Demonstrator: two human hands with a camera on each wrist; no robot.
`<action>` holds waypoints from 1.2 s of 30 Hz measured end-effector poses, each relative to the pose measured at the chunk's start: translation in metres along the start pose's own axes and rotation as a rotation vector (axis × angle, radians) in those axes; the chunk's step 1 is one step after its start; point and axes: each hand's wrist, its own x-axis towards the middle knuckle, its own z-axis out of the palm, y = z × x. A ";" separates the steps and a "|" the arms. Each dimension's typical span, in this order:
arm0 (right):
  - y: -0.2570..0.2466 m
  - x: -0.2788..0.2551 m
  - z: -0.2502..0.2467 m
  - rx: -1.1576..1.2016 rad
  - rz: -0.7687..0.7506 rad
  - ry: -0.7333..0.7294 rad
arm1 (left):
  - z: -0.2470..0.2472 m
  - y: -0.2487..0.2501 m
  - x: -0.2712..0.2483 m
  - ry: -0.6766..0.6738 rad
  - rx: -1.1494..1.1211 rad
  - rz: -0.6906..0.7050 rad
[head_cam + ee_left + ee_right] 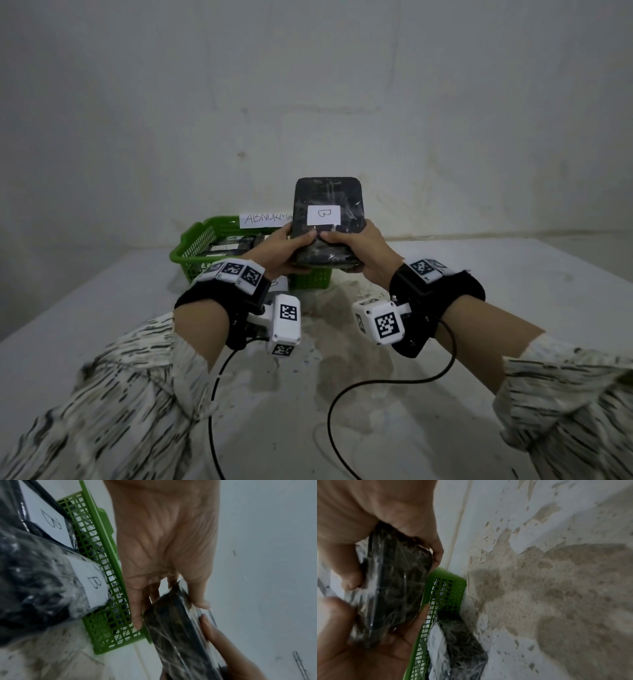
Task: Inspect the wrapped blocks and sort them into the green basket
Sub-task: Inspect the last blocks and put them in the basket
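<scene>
Above the table [479,308], both hands' fingers [310,236] pinch the wrapped block [327,205] upright

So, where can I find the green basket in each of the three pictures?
Head: the green basket sits left of centre on the table, behind the left hand, partly hidden by the held wrapped block.
Left wrist: it runs as a diagonal mesh wall left of centre.
Right wrist: its corner shows at lower centre.
Shared landmark: the held block, next to the basket in all three.
</scene>
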 end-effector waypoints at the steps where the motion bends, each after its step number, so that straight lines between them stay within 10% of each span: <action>1: -0.001 -0.001 0.001 0.009 0.004 -0.010 | 0.000 -0.002 0.001 0.011 0.007 0.011; 15: -0.015 -0.009 -0.019 0.050 0.005 -0.256 | -0.006 -0.003 0.006 -0.024 -0.051 0.019; 26: -0.021 -0.011 -0.019 -0.177 -0.086 -0.142 | 0.001 0.000 0.016 0.185 0.257 0.091; 36: -0.030 -0.002 -0.012 -0.382 -0.338 -0.100 | 0.016 0.016 0.008 -0.106 -0.329 0.050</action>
